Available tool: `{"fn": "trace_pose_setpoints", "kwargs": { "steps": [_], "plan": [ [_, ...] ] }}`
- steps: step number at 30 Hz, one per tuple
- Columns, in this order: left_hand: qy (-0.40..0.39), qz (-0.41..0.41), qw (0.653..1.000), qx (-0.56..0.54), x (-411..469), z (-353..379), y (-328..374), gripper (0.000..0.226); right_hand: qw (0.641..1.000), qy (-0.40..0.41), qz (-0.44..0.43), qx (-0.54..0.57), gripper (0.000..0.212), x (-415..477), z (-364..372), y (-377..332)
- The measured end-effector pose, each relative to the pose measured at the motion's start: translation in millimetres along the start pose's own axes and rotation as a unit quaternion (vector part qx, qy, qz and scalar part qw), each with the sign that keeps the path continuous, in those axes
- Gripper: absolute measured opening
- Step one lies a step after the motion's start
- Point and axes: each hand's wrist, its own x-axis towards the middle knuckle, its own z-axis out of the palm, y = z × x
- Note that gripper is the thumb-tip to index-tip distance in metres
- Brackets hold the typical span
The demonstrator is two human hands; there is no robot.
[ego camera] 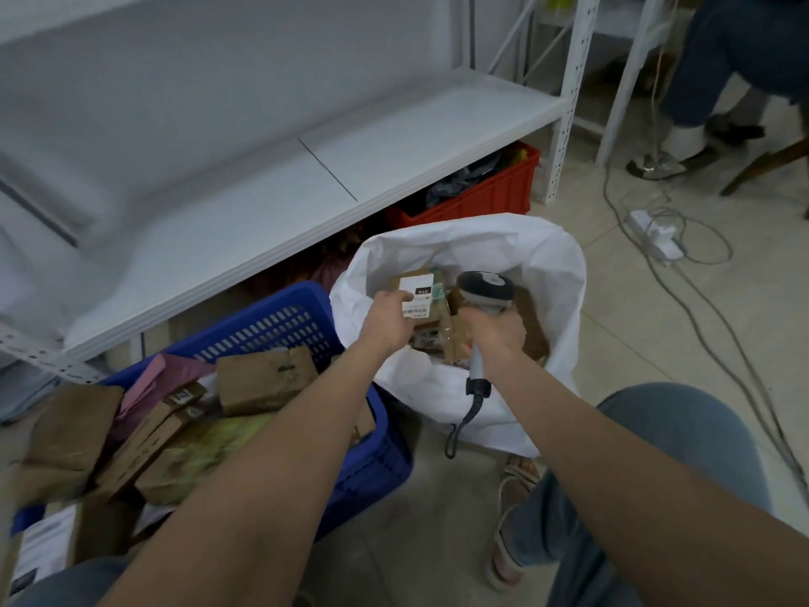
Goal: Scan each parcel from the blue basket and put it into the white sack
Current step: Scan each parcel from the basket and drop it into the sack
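Left hand (pixel 387 319) gripping a labelled parcel (pixel 421 300), right hand (pixel 494 330) around a scanner (pixel 483 291), both over the white sack (pixel 556 300).

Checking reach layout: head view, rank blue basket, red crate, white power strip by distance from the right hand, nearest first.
From the right hand, which grips the scanner:
1. Blue basket, to its left, beside the white sack.
2. Red crate, beyond the sack, under the shelf.
3. White power strip, far right on the floor.
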Motion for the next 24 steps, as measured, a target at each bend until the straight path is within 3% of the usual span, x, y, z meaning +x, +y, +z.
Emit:
{"fn": "trace_pose_setpoints", "kwargs": {
  "steps": [8,15,19,22,24],
  "plan": [
    [0.052,-0.091,0.994,0.018,-77,-68,-99,0.044,0.989,-0.141,0.006,0.033,0.010,-79,69,6],
    [0.060,-0.183,0.981,0.000,-132,-101,-193,0.045,0.972,-0.229,0.017,-0.043,0.007,-129,146,35],
    [0.041,-0.228,0.972,-0.036,-147,-93,-235,0.041,0.960,-0.262,0.056,-0.074,0.011,-137,188,51],
    [0.035,-0.319,0.946,-0.042,-153,-83,-268,0.048,0.952,-0.276,0.091,-0.099,0.014,-135,215,72],
    [0.050,-0.385,0.921,-0.024,-156,-80,-294,0.058,0.941,-0.290,0.117,-0.126,0.029,-131,230,87]
  ]
}}
